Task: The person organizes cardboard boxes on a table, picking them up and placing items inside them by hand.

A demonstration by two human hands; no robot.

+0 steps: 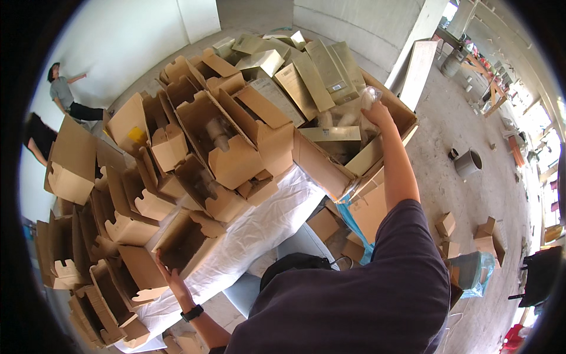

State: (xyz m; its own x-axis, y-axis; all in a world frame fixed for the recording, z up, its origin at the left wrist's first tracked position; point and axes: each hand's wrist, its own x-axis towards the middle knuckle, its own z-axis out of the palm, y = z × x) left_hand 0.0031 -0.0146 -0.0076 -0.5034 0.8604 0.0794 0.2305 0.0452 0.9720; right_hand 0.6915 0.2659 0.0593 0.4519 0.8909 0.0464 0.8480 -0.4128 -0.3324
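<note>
Two hands are working at once. The right hand [377, 109] is reaching far out and closing its fingers around a clear plastic-wrapped item [368, 95] over the big open carton [330, 171] at the far right corner of the bench [265, 224]. The item is standing nearly upright, its long axis pointing up and away from the person; what is inside the wrap I cannot tell. The arm is stretching fully, probably because the carton is sitting beyond the pile.

The left hand [171, 277] is lying open, palm against the side of a small open cardboard box [183, 242] at the near left edge of the bench, seemingly steadying it. This box is lying tilted, its mouth facing up and left.

Around them many folded brown boxes [224, 135] are crowding the white-covered bench, and flat olive-gold packages [312, 76] are leaning in a heap at the far edge. A grey bucket [467, 163] is standing on the floor.
</note>
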